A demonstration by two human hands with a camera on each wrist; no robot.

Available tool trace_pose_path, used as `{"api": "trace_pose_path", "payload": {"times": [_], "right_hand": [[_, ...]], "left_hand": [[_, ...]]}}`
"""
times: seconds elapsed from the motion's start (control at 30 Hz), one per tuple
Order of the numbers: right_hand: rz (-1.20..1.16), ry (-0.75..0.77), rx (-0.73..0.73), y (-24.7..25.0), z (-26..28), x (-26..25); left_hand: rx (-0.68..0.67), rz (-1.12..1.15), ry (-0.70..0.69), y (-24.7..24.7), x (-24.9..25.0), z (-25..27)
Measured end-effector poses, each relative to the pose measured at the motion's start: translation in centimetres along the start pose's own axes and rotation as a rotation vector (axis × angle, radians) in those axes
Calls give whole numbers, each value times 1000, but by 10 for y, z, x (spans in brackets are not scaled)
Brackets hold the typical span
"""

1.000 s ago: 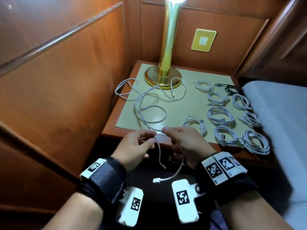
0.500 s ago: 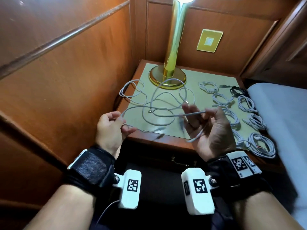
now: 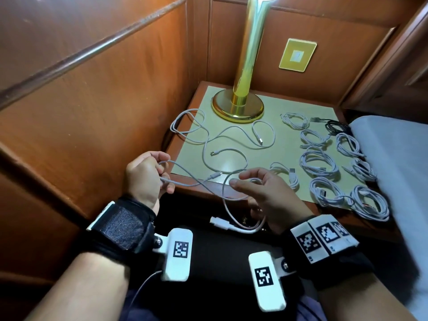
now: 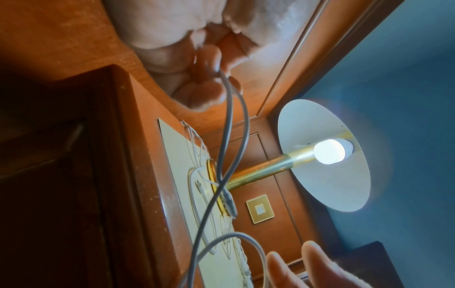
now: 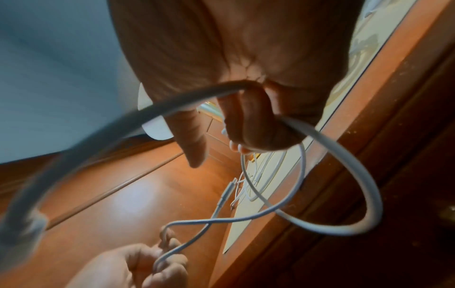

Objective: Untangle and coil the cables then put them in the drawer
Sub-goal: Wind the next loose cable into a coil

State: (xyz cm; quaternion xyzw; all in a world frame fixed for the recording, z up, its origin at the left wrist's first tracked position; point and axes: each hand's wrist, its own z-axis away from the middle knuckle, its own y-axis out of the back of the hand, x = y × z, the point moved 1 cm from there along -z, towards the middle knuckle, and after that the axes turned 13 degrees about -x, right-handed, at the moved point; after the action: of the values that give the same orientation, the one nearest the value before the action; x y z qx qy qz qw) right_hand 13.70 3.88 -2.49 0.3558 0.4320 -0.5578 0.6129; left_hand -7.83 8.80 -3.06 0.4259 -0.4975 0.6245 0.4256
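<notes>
On the wood-panelled nightstand (image 3: 190, 144) coiled cables (image 3: 319, 163) wait – left hand (image 3: 143, 177) pinches the white cable (image 3: 196, 179), right hand (image 3: 266, 195) curls 2 fingers round its loop; wind even turns, keep slack off the loose cables (image 3: 220, 140)

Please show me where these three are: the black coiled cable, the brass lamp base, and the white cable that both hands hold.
black coiled cable (image 3: 335, 126): head view, on the middle of its coil.
brass lamp base (image 3: 238, 107): head view, on the round foot.
white cable (image 3: 185, 180): head view, on the stretch between the hands.
</notes>
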Motion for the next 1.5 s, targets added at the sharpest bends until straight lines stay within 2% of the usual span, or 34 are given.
{"api": "trace_pose_path", "payload": {"times": [0.2,0.3,0.4,0.5,0.6,0.67,0.73,0.77,0.83,1.0,1.07,1.17,1.23,1.3,1.4,1.47,1.5], "right_hand": [[52,60,-77,0,7,1],[146,30,-193,1,20,0],[253,21,-309,-5,40,0],[482,82,-271,-10,63,8],[443,158,-221,-19,94,24],[481,285,-163,-29,120,30],[528,486,-112,-37,147,30],[503,579,-94,-40,162,26],[357,644,-95,-40,193,19],[-165,496,-234,-28,276,2],[-336,435,-298,-24,307,-5],[-586,462,-311,-9,343,-24],[-676,558,-239,15,354,-33],[-723,601,-155,41,355,-29],[-822,493,11,56,340,11],[-835,397,100,53,329,43],[-798,361,119,48,327,52]], "left_hand": [[-116,-60,-71,-7,13,15],[-265,-46,-99,-18,24,38],[-411,10,-51,-24,31,76],[-463,71,25,-24,37,119],[-502,181,52,-24,51,154],[-533,253,58,-25,64,178],[-585,292,79,-26,76,202],[-620,288,78,-26,81,215],[-680,173,27,-26,91,237],[-691,-526,-231,-26,100,273],[-758,-825,-291,-31,98,289],[-842,-1088,-393,-41,89,302],[-802,-1123,-485,-41,81,295],[-746,-1077,-486,-38,67,281],[-787,-833,-275,-31,27,270],[-783,-795,-175,-30,-6,270],[-763,-836,-170,-29,-18,270]]}}
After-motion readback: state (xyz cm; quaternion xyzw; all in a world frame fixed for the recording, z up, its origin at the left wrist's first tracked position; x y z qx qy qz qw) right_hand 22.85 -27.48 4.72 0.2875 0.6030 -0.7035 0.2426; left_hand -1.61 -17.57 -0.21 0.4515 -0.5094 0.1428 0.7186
